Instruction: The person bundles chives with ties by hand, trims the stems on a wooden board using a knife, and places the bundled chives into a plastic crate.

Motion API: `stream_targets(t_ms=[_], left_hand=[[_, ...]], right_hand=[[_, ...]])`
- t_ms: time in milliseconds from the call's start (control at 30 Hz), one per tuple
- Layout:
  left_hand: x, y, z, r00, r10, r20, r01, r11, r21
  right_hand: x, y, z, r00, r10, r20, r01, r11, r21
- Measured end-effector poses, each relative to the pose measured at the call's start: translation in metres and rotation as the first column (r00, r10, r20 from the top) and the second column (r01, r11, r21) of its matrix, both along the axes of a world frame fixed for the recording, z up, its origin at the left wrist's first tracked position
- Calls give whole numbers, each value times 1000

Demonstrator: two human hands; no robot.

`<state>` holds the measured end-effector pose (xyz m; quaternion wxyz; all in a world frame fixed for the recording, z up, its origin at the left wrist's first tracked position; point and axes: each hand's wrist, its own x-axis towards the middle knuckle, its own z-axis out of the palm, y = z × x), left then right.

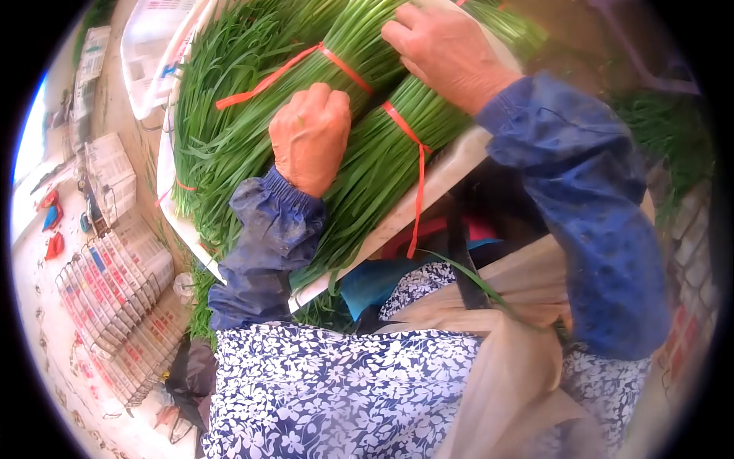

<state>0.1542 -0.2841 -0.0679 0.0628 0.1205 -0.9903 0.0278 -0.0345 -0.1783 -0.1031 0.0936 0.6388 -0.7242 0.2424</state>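
Observation:
Tied bundles of long green leaves, which look like garlic chives, lie side by side in a white box. My left hand is closed in a fist over the leaves of the upper bundle; its fingertips are hidden. At that bundle's pale stem end, the curled fingers of my right hand grip the stalks. A red tie circles this bundle between my hands, one tail trailing left. Closer to my body lies another bundle, bound with a red ribbon that hangs over the box rim.
Wire-bound stacks of printed white packaging lie on the floor at left. A white plastic bag hangs beside the box. More loose greens are at the right. Dark straps and a tan cloth are near my lap.

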Motion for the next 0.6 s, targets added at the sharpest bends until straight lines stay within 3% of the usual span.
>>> stream_targets(t_ms=[167, 400, 500, 600], left_hand=[[-2, -3, 0, 993, 52, 104, -50, 998, -24], [3, -3, 4, 999, -16, 46, 18, 999, -45], [3, -4, 6, 994, 6, 112, -10, 999, 36], [4, -5, 6, 991, -30, 132, 36, 999, -39]], right_hand=[[-1, -4, -3, 1000, -11, 16, 11, 1000, 18], [-3, -7, -11, 1000, 9, -8, -8, 997, 73], [-3, -8, -10, 995, 15, -96, -12, 999, 39], [2, -10, -2, 993, 11, -121, 1, 995, 98]])
